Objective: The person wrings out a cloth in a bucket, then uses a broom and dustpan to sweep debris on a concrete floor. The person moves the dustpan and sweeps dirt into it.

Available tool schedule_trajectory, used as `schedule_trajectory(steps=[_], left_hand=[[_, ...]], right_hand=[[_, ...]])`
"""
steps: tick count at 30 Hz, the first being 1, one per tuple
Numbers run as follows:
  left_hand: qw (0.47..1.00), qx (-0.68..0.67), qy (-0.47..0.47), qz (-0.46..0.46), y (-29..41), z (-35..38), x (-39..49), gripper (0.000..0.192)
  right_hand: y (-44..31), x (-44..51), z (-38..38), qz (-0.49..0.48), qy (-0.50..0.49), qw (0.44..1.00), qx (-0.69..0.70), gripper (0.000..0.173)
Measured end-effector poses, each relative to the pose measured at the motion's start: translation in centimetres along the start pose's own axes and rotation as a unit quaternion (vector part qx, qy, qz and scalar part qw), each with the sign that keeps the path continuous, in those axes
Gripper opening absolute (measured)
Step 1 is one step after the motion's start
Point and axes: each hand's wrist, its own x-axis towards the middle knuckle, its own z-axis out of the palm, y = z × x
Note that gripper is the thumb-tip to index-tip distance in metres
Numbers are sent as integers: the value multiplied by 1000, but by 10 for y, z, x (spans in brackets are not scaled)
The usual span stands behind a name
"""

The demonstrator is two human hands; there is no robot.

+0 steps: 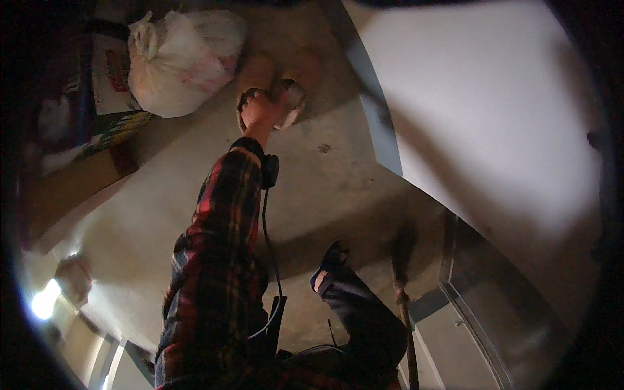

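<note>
My left hand (262, 111) reaches down to a pair of brown slippers (257, 73) on the concrete floor. Its fingers are at the opening of the left slipper, and the thumb side lies by the inner edge of the right one; both appear gripped together, though blur hides the exact hold. A plaid sleeve covers the arm, with a black device (270, 171) and cable at the wrist. My right hand is out of view. At the lower right a broom (403, 302) stands bristles away from me, beside my leg and dark shoe (334, 256).
A knotted white plastic bag (183, 63) sits left of the slippers, by a printed carton (109, 73) and a cardboard box (73, 195). A large white panel with a grey edge (380, 126) borders the floor at right. A door frame (446, 253) is at lower right.
</note>
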Motion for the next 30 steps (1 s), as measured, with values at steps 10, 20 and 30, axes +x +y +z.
schedule_trajectory(steps=[10,20,30], left_hand=[[987,-109,-103,56,-21,-26,-51,48],[875,-399,-183,-206,-201,-199,-302,51],[732,-597,-42,-327,-397,-334,-507,30]], right_hand=[[18,-10,-5,-14,-2,1000,-17,53],[173,-88,-65,-92,-3,987,-133,52],[175,-193,-43,-178,-61,977,-103,38]])
